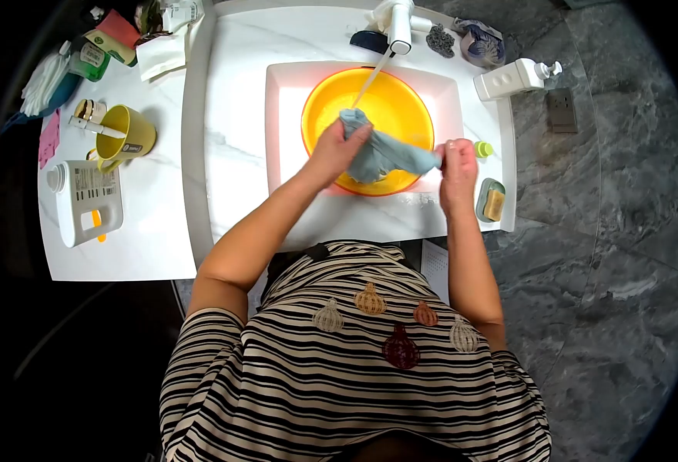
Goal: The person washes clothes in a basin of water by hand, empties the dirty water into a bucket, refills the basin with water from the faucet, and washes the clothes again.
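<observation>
A wet-looking blue-grey cloth is stretched between my two hands over a yellow basin. My left hand grips its left end, above the basin's left side. Closed on the cloth's narrow right end, my right hand is just outside the basin's right rim. The basin stands in a white sink. From the faucet a thin stream of water runs down into the basin, close to the cloth. Whether the cloth is a garment or a rag I cannot tell.
On the right edge are a soap dish with a soap bar, a green cap and a white pump bottle. A yellow mug and a white jug stand on the left counter, with bottles and packets behind.
</observation>
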{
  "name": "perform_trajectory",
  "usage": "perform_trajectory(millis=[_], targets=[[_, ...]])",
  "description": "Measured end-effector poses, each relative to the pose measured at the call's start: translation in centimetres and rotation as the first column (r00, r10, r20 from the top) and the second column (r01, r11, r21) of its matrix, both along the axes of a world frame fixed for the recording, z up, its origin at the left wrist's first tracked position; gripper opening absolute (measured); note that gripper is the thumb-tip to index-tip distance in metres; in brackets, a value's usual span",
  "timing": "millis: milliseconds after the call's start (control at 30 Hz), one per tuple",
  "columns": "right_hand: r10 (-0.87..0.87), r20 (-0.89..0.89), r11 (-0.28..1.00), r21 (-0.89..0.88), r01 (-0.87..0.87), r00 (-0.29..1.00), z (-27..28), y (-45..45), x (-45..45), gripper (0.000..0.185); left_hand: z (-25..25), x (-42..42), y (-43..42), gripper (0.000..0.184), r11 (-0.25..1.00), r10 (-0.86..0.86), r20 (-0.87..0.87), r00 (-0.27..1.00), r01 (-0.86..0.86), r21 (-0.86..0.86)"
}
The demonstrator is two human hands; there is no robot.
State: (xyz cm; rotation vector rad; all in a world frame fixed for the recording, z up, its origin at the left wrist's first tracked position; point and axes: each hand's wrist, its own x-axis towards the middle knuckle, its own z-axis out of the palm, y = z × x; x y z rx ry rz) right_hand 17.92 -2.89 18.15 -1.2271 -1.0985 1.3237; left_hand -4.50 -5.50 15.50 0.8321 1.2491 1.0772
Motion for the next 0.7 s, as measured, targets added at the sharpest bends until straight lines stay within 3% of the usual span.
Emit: perform_trajectory(millis=[67, 133, 167, 200, 233, 367, 400, 433, 467, 500, 567, 633, 700], targets=[[-0.009, 0.04, 0.997, 0.079, 0.006, 0.999, 0.8, 0.2, 1.3, 0.017, 0.1, -1.6, -0.3, 0.025, 0.998, -0.008, -0.089, 0.996, 0.014, 0.068], [0.17, 0.009, 0.985, -0.025, -0.17, 0.985, 3.0, 0.0, 1.6, 0.047, -0.2, -2.8, -0.5, 0.017, 0.969, -0.018, -0.192, 0.981, 0.064, 0.238], [0.165, 0.006, 0.986, -0.025, -0.165, 0.986, 2.6, -0.1, 1.4, 0.047, -0.3, -2.9, -0.7, 0.017, 0.969, -0.023, -0.194, 0.981, 0.07, 0.237], [0.312, 0.261, 0.946, 0.002, -0.324, 0.913, 1.8, -0.1, 1.1, 0.061, 0.1, -2.9, -1.1, 0.018, 0.988, -0.053, -0.107, 0.993, 0.068, 0.141], [0.419, 0.499, 0.88, -0.015, -0.475, 0.759, 1.3, -0.4, 0.5, 0.075, 0.3, -2.9, -1.5, 0.018, 0.996, -0.074, -0.017, 0.997, 0.074, 0.042], [0.397, 0.545, 0.893, -0.045, -0.447, 0.738, -1.6, -4.7, -5.8, 0.067, 0.3, -1.5, -2.4, 0.023, 0.989, -0.057, 0.006, 0.998, 0.056, 0.136], [0.397, 0.542, 0.894, -0.048, -0.445, 0.741, -2.5, -5.0, -6.0, 0.067, 1.3, -1.4, -2.7, 0.024, 0.99, -0.084, 0.103, 0.991, 0.072, 0.118], [0.341, 0.606, 0.898, 0.015, -0.439, 0.718, -3.9, -5.1, -6.2, 0.057, 2.0, -1.5, -2.9, 0.025, 0.991, -0.106, 0.198, 0.974, 0.088, 0.101], [0.278, 0.664, 0.896, 0.081, -0.436, 0.694, -5.1, -5.1, -6.4, 0.047, 2.1, -1.8, -3.0, 0.025, 0.985, -0.118, 0.168, 0.979, 0.094, 0.144], [0.278, 0.659, 0.896, 0.084, -0.435, 0.699, -6.4, -4.8, -5.7, 0.047, 2.1, -2.3, -3.1, 0.025, 0.985, -0.117, 0.161, 0.98, 0.094, 0.144], [0.219, 0.635, 0.864, 0.227, -0.45, 0.741, -7.8, -3.6, -2.7, 0.03, 2.0, -3.8, -3.4, 0.024, 0.973, -0.044, -0.046, 0.998, 0.053, 0.224], [0.283, 0.391, 0.958, -0.159, -0.238, 0.876, -6.5, -2.8, -0.4, 0.02, 1.7, -5.8, -3.6, 0.022, 0.979, -0.035, -0.098, 0.995, 0.054, 0.198], [0.102, 0.012, 0.939, -0.332, -0.092, 0.995, -2.1, -2.1, -0.5, 0.021, 1.6, -7.0, -3.6, 0.018, 0.982, -0.147, -0.46, 0.876, 0.184, 0.038]])
